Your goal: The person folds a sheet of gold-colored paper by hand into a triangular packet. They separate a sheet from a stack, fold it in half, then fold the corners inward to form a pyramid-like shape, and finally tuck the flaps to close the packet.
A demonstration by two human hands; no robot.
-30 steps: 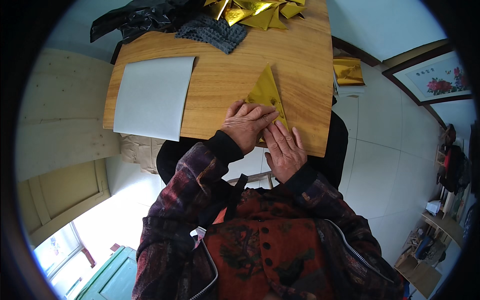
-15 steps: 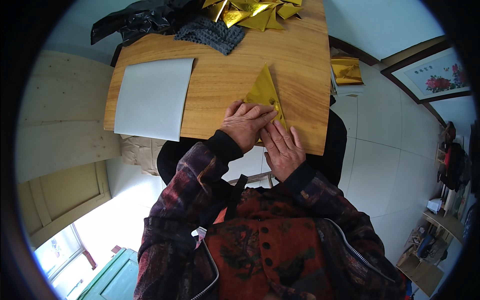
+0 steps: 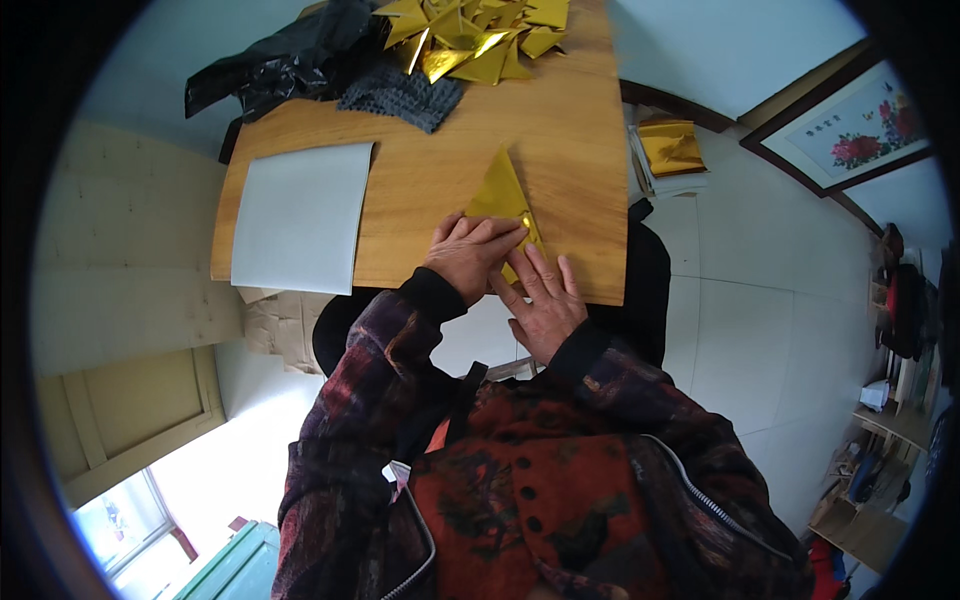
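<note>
A gold foil paper [image 3: 502, 190], folded to a tall pointed triangle, lies near the table's front edge with its tip pointing away from me. My left hand [image 3: 468, 258] rests across its lower part, fingers stretched flat to the right and pressing on the foil. Just below and to the right, my right hand [image 3: 548, 308] touches the lower right of the paper, its fingers extended and spread. Both hands hide the paper's lower portion, so how that end is folded cannot be seen.
On the wooden table [image 3: 420, 180] lie a grey-white sheet [image 3: 300, 215] at left, a dark textured cloth [image 3: 400, 97], a black plastic bag [image 3: 285, 60] and a pile of folded gold pieces [image 3: 480, 40] at the back. A stack with gold foil sheets [image 3: 672, 148] sits beyond the right edge.
The view has shifted, so the table appears farther left and slightly lower. My right hand's fingers are more spread and a little farther from the left fingertips; the left hand stays on the foil.
</note>
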